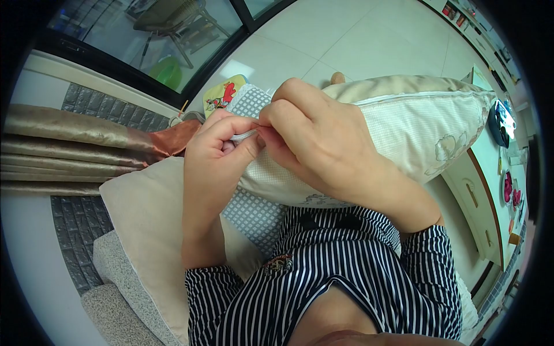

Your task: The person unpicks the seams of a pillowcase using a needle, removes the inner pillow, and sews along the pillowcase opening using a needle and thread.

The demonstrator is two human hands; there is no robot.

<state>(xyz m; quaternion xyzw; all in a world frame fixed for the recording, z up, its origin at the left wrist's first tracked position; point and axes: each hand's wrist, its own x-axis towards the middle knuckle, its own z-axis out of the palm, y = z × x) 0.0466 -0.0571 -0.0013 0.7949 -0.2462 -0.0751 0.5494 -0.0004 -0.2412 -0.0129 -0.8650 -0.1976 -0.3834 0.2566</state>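
Note:
A cream cushion (404, 124) with a floral pattern on its face lies across my lap. A zipper (415, 96) runs along its upper edge, and the side beyond that is plain beige. My left hand (216, 144) is closed at the cushion's left end, with a white zipper tape (244, 136) between its thumb and fingers. My right hand (323, 138) is pinched right beside the left fingertips. What its fingertips hold is too small and hidden to make out.
Under the cushion is a grey dotted cloth (254, 216). A beige pillow (144, 207) leans at the left near a tied curtain (75, 144). On the right stands a white drawer cabinet (473, 202) with small items on top. A glass door (156, 40) is at the far left.

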